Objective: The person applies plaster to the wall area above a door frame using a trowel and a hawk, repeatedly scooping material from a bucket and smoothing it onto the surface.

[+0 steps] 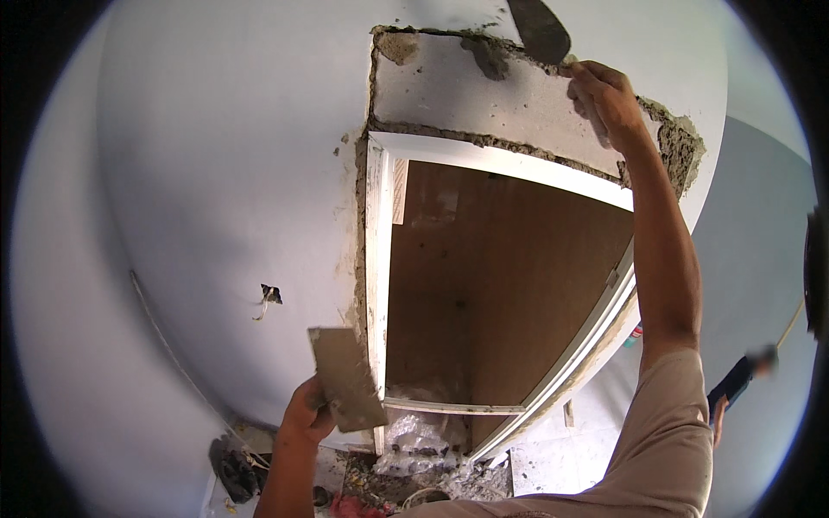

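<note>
My right hand (609,99) is raised to the top of a white door frame (501,155), closed around the handle of a trowel. The dark, rounded trowel blade (544,33) points up and left by the upper edge of a pale block panel (458,95). Rough grey mortar (680,147) fills the joints around this panel, and a wet patch of it sits near the top. Lower left, my left hand (306,414) grips a flat rectangular mortar board (348,380) with a grey, smeared face. The board is tilted in front of the frame's left post.
Wires hang from an open wall box (271,294) to the left. Clear plastic wrap (414,445) and rubble lie at the doorway's foot, beside a black bag (235,470). A brown surface (501,285) shows through the frame. Another person (732,388) is at the far right.
</note>
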### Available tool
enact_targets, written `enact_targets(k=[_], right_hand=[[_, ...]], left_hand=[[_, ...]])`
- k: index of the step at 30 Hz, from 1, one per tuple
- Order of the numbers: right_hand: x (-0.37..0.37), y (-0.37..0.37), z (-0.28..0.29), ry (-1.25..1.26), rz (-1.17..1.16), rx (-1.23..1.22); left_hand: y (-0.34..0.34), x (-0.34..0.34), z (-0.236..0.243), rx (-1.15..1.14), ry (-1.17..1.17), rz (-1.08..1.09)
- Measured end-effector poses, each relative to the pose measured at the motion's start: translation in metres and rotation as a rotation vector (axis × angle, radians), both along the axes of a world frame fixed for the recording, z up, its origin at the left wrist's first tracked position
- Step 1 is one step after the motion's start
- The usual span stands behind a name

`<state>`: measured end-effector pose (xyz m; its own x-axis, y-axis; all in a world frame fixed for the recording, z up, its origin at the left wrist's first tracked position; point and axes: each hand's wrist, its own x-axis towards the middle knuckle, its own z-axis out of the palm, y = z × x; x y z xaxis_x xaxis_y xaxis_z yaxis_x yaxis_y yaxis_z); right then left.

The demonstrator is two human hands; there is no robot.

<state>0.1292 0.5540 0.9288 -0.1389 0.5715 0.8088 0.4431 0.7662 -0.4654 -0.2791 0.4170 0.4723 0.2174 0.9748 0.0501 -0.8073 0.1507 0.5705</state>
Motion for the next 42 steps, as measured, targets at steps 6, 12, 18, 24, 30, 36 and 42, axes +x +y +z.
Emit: enact_targets(k=[6, 12, 18, 24, 30, 36, 42], right_hand=[[-0.021, 0.006, -0.007, -0.603, -0.621, 0.250], [0.000, 0.015, 0.011, -0.441, -0.692, 0.105], [0.002, -0.024, -0.003, -0.421, -1.029, 0.261], [0.029, -0.076, -0.007, -0.113, -0.230, 0.114], [0.008, -0.078, -0.032, 0.086, 0.427, -0.052], [0.006, 0.004, -0.052, -0.061, -0.305, 0.096], [-0.001, 0.036, -0.050, -0.229, -0.491, 0.060]], left_hand=[[-0.037, -0.025, -0.037, -0.161, -0.045, 0.173], [-0.059, -0.030, -0.055, -0.165, -0.032, 0.126], [-0.082, -0.043, -0.092, -0.228, -0.171, 0.213], [-0.099, -0.051, -0.095, -0.273, -0.187, 0.272], [-0.102, -0.045, -0.078, -0.159, -0.092, 0.278], [-0.094, -0.041, -0.092, -0.124, -0.086, 0.228], [-0.098, -0.034, -0.084, -0.107, -0.123, 0.175]])
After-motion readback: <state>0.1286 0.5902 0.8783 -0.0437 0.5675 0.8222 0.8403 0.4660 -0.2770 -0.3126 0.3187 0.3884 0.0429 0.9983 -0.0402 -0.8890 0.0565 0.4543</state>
